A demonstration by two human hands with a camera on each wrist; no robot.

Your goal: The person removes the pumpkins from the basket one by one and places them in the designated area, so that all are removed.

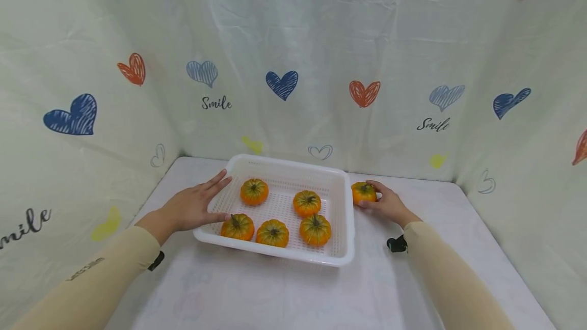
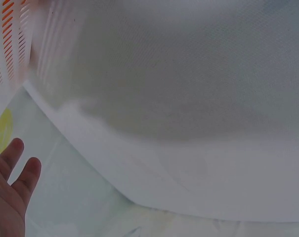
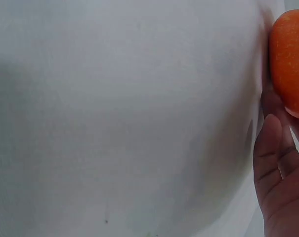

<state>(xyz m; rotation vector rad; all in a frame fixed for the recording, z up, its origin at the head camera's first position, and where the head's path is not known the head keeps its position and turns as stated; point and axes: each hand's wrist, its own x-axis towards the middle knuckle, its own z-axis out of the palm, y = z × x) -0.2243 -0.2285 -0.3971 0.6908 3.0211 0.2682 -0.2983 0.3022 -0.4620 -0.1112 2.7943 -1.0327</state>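
Beside the right wall of a white plastic basket (image 1: 346, 208), a small orange pumpkin (image 1: 362, 193) sits between the thumb and fingers of my right hand (image 1: 387, 203). The right wrist view shows that pumpkin (image 3: 290, 64) at its right edge, with the hand (image 3: 287, 192) below it. My left hand (image 1: 192, 205) spreads its straight fingers over the basket's left rim, thumb near a pumpkin (image 1: 237, 227) in the front left corner. The left wrist view catches only part of that hand (image 2: 11, 192), near the basket's slotted side (image 2: 11, 44).
Several more small pumpkins lie in the basket, one at the back left (image 1: 254, 191) and one on the right (image 1: 315, 230). The basket stands on a white-covered table (image 1: 229, 289). A pale curtain (image 1: 321, 39) with printed hearts hangs behind and at both sides.
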